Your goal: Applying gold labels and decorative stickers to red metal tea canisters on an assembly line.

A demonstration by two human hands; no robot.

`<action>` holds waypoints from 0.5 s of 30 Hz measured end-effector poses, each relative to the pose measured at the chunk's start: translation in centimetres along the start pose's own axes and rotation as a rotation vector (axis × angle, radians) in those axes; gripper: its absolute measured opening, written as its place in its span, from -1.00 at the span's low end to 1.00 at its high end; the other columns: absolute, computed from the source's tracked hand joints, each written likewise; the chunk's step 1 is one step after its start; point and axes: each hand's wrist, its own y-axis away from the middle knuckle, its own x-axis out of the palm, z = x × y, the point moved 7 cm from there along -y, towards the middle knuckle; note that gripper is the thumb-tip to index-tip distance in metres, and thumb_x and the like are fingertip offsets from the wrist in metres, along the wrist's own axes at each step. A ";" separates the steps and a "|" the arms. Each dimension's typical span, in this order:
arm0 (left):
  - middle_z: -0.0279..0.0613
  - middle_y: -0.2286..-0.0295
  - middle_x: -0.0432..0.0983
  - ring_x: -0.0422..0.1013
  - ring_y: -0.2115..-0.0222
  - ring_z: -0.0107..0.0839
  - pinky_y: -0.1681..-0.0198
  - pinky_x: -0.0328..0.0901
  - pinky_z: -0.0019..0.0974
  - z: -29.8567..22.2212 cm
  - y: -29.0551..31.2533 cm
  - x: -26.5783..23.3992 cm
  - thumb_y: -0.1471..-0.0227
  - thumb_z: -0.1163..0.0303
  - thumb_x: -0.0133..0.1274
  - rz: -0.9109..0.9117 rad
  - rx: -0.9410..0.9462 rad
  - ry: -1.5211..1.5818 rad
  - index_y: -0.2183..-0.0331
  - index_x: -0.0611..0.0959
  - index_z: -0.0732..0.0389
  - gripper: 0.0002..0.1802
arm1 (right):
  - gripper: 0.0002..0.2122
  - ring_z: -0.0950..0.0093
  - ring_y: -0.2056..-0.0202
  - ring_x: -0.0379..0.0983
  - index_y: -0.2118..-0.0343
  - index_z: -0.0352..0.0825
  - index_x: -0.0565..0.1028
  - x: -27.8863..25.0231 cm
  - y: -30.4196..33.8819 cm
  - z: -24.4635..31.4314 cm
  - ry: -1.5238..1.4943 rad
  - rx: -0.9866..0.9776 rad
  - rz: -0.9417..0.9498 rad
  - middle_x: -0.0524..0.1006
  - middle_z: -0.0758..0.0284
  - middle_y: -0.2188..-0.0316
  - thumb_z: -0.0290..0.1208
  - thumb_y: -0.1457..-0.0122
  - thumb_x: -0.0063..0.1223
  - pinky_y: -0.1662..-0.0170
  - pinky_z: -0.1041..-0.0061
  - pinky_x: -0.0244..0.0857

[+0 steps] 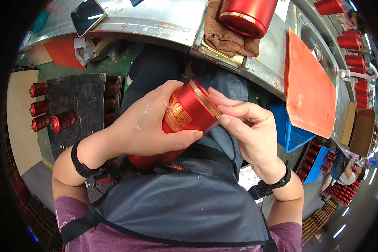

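Note:
Above my lap I hold a glossy red canister (185, 113) with a gold swirl pattern on its side and a gold band (204, 98) round its upper right end. My left hand (149, 122) wraps round its body, thumb along the near side. At the banded end, my right hand (252, 126) has its thumb and fingers pinched together against the gold band. Whether a small piece sits between those fingertips is hidden. The canister's lower end runs down toward my dark apron (189, 201).
A metal bench (155, 21) spans the far side, bearing a phone (87, 17) and another red canister (248, 17) on a brown cloth (227, 38). An orange board (311, 88) leans over a blue crate (283, 126) at right. Several red canisters (64, 122) stand at left.

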 end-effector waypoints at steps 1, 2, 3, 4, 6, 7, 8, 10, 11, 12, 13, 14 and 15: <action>0.05 0.23 0.52 0.54 0.24 -0.15 0.14 0.40 -0.22 -0.1 0.1 0.1 0.16 0.15 0.37 0.000 -0.002 0.001 0.05 0.41 0.41 -0.24 | -0.84 0.22 -0.25 0.28 0.20 -0.46 0.62 0.0 0.0 0.0 -0.002 -0.001 -0.009 0.58 0.07 0.03 -0.70 -0.14 0.18 -0.27 0.27 0.18; 0.07 0.22 0.51 0.54 0.23 -0.11 0.14 0.40 -0.20 -0.1 0.1 0.0 0.17 0.14 0.37 -0.012 -0.009 0.008 0.05 0.41 0.41 -0.23 | -0.84 0.22 -0.25 0.28 0.20 -0.46 0.62 0.0 -0.1 0.0 -0.003 0.000 -0.009 0.58 0.07 0.03 -0.70 -0.14 0.18 -0.27 0.27 0.18; 0.08 0.21 0.50 0.53 0.23 -0.08 0.14 0.40 -0.19 -0.2 0.2 0.0 0.18 0.12 0.37 -0.024 -0.017 0.015 0.05 0.40 0.41 -0.22 | -0.84 0.22 -0.25 0.28 0.20 -0.46 0.62 0.1 -0.1 0.0 0.002 -0.017 -0.005 0.58 0.07 0.03 -0.70 -0.14 0.17 -0.26 0.28 0.19; 0.08 0.21 0.50 0.53 0.23 -0.08 0.14 0.40 -0.19 -0.3 0.3 0.2 0.18 0.12 0.37 -0.024 -0.018 0.016 0.05 0.40 0.41 -0.22 | -0.84 0.21 -0.25 0.27 0.20 -0.46 0.62 0.1 -0.1 0.0 0.007 -0.033 0.000 0.58 0.06 0.03 -0.69 -0.15 0.17 -0.25 0.28 0.21; 0.10 0.20 0.49 0.52 0.21 -0.04 0.13 0.40 -0.18 -0.3 0.7 0.3 0.19 0.08 0.37 -0.067 -0.068 -0.150 0.04 0.40 0.40 -0.19 | -0.84 0.21 -0.25 0.27 0.20 -0.46 0.62 0.2 -0.3 0.1 0.015 -0.027 0.003 0.57 0.06 0.03 -0.69 -0.15 0.17 -0.26 0.28 0.20; 0.10 0.20 0.49 0.52 0.21 -0.04 0.13 0.40 -0.18 -0.3 0.7 0.2 0.19 0.08 0.37 -0.066 -0.069 -0.149 0.04 0.40 0.40 -0.19 | -0.84 0.20 -0.25 0.27 0.20 -0.46 0.62 0.3 -0.3 0.1 0.023 -0.022 0.007 0.57 0.05 0.03 -0.69 -0.15 0.17 -0.26 0.28 0.19; 0.05 0.17 0.49 0.50 0.17 -0.10 0.07 0.37 -0.20 -0.2 0.8 0.3 0.18 0.16 0.37 -0.035 -0.097 -0.159 -0.02 0.38 0.38 -0.18 | -0.84 0.20 -0.25 0.27 0.20 -0.46 0.62 0.3 -0.3 0.1 0.024 -0.021 0.007 0.57 0.05 0.03 -0.69 -0.15 0.17 -0.26 0.28 0.19; 0.00 0.14 0.50 0.48 0.12 -0.17 0.01 0.33 -0.22 0.5 0.8 0.5 0.17 0.23 0.36 -0.004 -0.126 -0.168 -0.09 0.36 0.35 -0.17 | -0.83 0.20 -0.26 0.25 0.19 -0.45 0.62 0.3 -0.1 -0.2 0.011 0.013 0.006 0.56 0.06 0.01 -0.69 -0.16 0.16 -0.28 0.26 0.15; 0.06 0.16 0.50 0.50 0.17 -0.10 0.06 0.37 -0.20 0.9 0.7 0.5 0.18 0.14 0.37 -0.012 -0.077 -0.122 -0.02 0.38 0.38 -0.17 | -0.83 0.20 -0.26 0.25 0.19 -0.45 0.62 0.2 0.0 -0.3 0.012 0.014 0.008 0.56 0.06 0.01 -0.69 -0.16 0.16 -0.28 0.26 0.15; 0.13 0.17 0.49 0.53 0.22 -0.03 0.12 0.40 -0.18 1.1 0.5 0.5 0.19 0.04 0.38 -0.020 -0.028 -0.076 0.04 0.41 0.41 -0.16 | -0.83 0.19 -0.27 0.24 0.18 -0.45 0.62 0.0 0.2 -0.4 0.021 0.009 0.014 0.56 0.06 0.01 -0.69 -0.16 0.15 -0.29 0.25 0.13; 0.13 0.17 0.49 0.53 0.22 -0.03 0.12 0.40 -0.18 1.2 0.4 0.2 0.19 0.04 0.38 -0.022 -0.029 -0.075 0.04 0.41 0.41 -0.16 | -0.82 0.19 -0.28 0.23 0.17 -0.44 0.62 -0.1 0.3 -0.5 0.031 0.004 0.020 0.56 0.06 0.00 -0.69 -0.16 0.15 -0.30 0.25 0.11; 0.13 0.16 0.50 0.53 0.21 -0.03 0.11 0.40 -0.19 1.3 0.2 0.2 0.18 0.04 0.38 0.010 -0.050 0.020 0.04 0.42 0.41 -0.17 | -0.82 0.19 -0.28 0.23 0.17 -0.44 0.62 -0.2 0.4 -0.6 0.032 0.006 0.017 0.56 0.06 0.00 -0.69 -0.16 0.15 -0.30 0.25 0.11; 0.13 0.16 0.50 0.52 0.21 -0.03 0.10 0.40 -0.20 1.3 0.1 0.4 0.18 0.05 0.38 0.042 -0.071 0.115 0.05 0.42 0.41 -0.18 | -0.81 0.19 -0.28 0.22 0.16 -0.43 0.62 -0.2 0.4 -0.7 0.018 0.007 0.013 0.56 0.06 0.00 -0.69 -0.16 0.15 -0.31 0.24 0.10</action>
